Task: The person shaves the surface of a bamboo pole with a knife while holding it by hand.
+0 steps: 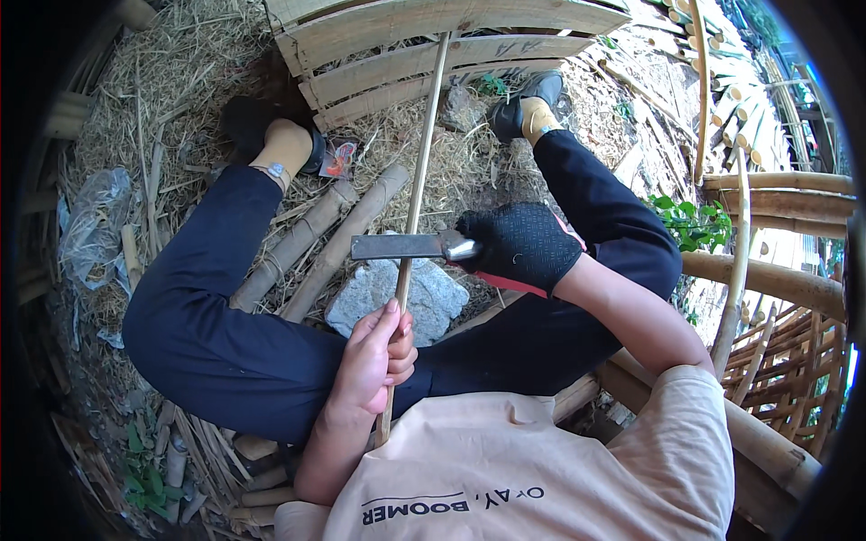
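Observation:
My bare left hand [379,356] is wrapped round a long, thin bamboo strip [419,171]. The strip's lower end reaches my shirt, and its upper end leans on a slatted wooden crate [361,63]. In a black and red work glove, my right hand [528,245] is closed round the handle of a broad, square-ended knife [397,246]. The blade lies crosswise over the strip, above my left hand; whether it cuts in, I cannot tell. Behind the strip, between my legs, is a pale grey rock [352,302].
Two bamboo poles [356,216] lie left of the rock on straw-covered ground. A clear plastic bag [95,225] is at far left. Bamboo rails [767,275] and a woven bamboo panel [789,370] stand at right. Cut bamboo poles [740,117] are stacked at the far right.

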Available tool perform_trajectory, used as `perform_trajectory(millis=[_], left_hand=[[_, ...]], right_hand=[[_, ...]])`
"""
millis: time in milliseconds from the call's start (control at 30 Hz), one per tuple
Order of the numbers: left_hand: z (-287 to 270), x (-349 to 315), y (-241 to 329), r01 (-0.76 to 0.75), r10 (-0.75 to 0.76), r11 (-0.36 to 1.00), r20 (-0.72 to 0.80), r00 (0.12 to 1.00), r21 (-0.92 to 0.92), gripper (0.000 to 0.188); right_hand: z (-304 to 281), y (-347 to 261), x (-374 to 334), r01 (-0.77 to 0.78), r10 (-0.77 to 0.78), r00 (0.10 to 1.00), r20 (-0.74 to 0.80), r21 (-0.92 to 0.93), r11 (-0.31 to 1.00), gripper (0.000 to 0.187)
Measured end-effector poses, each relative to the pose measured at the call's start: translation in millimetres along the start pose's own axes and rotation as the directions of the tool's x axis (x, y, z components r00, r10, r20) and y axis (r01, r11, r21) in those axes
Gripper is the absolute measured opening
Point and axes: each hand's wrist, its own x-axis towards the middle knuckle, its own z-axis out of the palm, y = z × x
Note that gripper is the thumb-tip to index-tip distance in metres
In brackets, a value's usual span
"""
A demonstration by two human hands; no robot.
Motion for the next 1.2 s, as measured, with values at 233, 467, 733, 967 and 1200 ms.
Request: perform_trajectory(millis=[233, 467, 733, 967, 1200], left_hand=[[0, -1, -4, 0.011, -0.012, 1.0, 0.005, 1.0, 0.022, 0.036], [0, -5, -5, 0.033, -0.033, 0.999, -0.005, 0.999, 0.012, 0.036], [1, -3, -2, -0.008, 0.009, 1.0, -0.011, 1.0, 0.014, 0.035], [4, -1, -7, -0.028, 0.034, 0.996, -0.075, 0.997, 0.09, 0.035], [4, 0, -15, -0.06, 0.088, 0.981, -0.141, 0.986, 0.186, 0.035]], right_hand=[[4, 9, 12, -0.065, 0.069, 0.996, 0.049, -0.082, 0.995, 0.018], [-5, 38, 36, -0.205, 0.191, 0.975, -0.11, -0.135, 0.969, 0.018], [-25, 55, 34, -0.198, 0.171, 0.973, -0.157, -0.177, 0.964, 0.026], [14, 0, 1, -0.061, 0.06, 0.99, 0.124, 0.01, 0.998, 0.033], [6, -2, 14, -0.057, 0.083, 0.975, 0.207, -0.127, 0.99, 0.021]])
